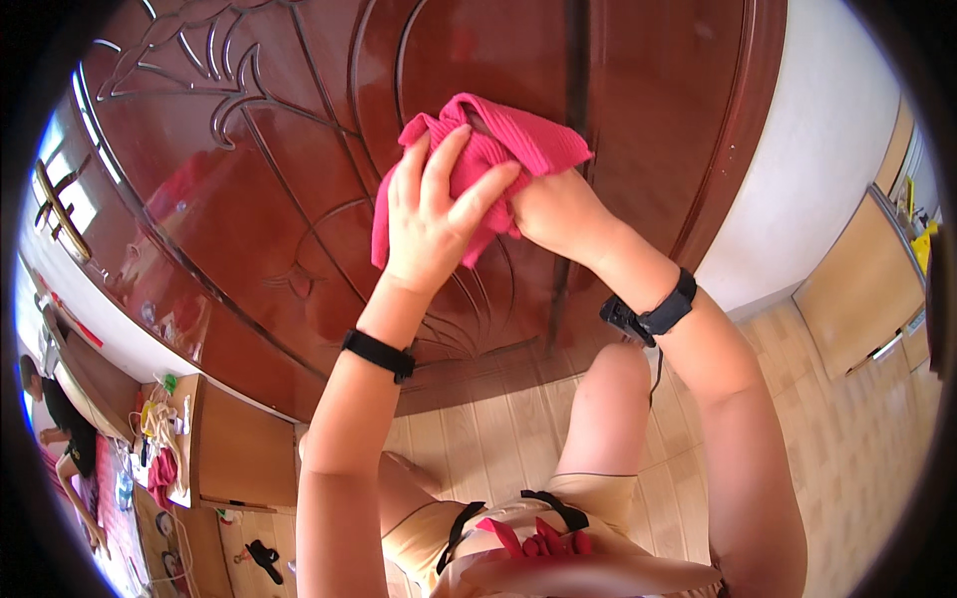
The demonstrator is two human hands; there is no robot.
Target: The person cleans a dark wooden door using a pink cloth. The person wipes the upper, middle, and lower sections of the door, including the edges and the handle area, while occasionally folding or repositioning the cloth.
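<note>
Centrally, one pink ribbed cloth (543, 140), bunched and folded, in front of a glossy red-brown door (488, 50) with carved leaf and line ornament; whether cloth and door touch cannot be told. One left hand (429, 219), seen from its back, laid over the near side of the cloth, fingers parted and bent, thumb set apart toward the right; contact is plain, but whether it clasps or merely presses cannot be told. One right hand (550, 207), wrist and heel exposed, fingers covered by a fold of the cloth; its grip is hidden and cannot be told. Two black wristbands, one on the left forearm (379, 356), one on the right (668, 307), the latter with a small black device attached. One gold-coloured handle (62, 209) at the door's far left. One white wall (827, 120), right of the door. Two wooden cabinets, one at right (862, 284), one at lower left (247, 444). One pale wood-patterned floor (797, 448), bearing a black slipper (262, 561). One other person (75, 424), in dark clothing, at far left.
</note>
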